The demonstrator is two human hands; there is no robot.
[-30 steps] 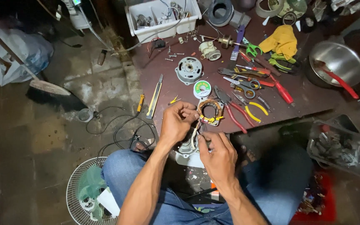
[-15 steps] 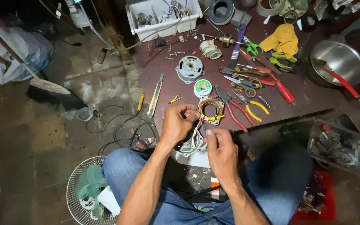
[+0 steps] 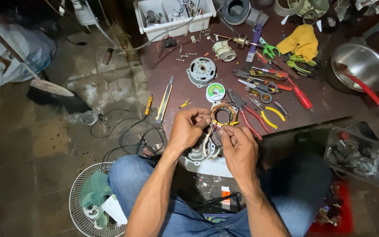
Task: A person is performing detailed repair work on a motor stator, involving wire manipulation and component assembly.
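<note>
While both hands meet at the near edge of the dark brown work board (image 3: 242,66), I note the left hand (image 3: 188,128) curled shut, its fingertips pinched on the thin wires (image 3: 214,126) that run off the copper stator winding (image 3: 223,115). Right hand (image 3: 238,145) likewise closed, thumb and forefinger nipping the same bundle of wires just beside the left fingertips. Stator winding sits at the board's edge, ring-shaped, copper coils with yellow sleeving, touching or nearly touching both sets of fingers; I cannot tell whether it rests on the board or is lifted. Below the hands, a white fan base (image 3: 207,163) with motor parts sits between the knees, white leads rising from it toward the fingers.

Around the work: red-handled pliers (image 3: 247,115) just right of the winding, yellow-handled pliers (image 3: 270,112) beside them, scissors (image 3: 259,86) farther back. Solder spool (image 3: 215,92) with green label just beyond the winding; grey motor housing (image 3: 202,71) behind that. Yellow utility knife (image 3: 164,99) lies to the left on the board's edge, a small yellow screwdriver (image 3: 148,105) on the floor beside it. Red-handled screwdriver (image 3: 300,95) to the right, yellow cloth (image 3: 301,41) at the back, steel bowl (image 3: 360,66) far right, white parts bin (image 3: 172,17) at the rear. Fan guard (image 3: 91,206) on the floor by the left knee.
</note>
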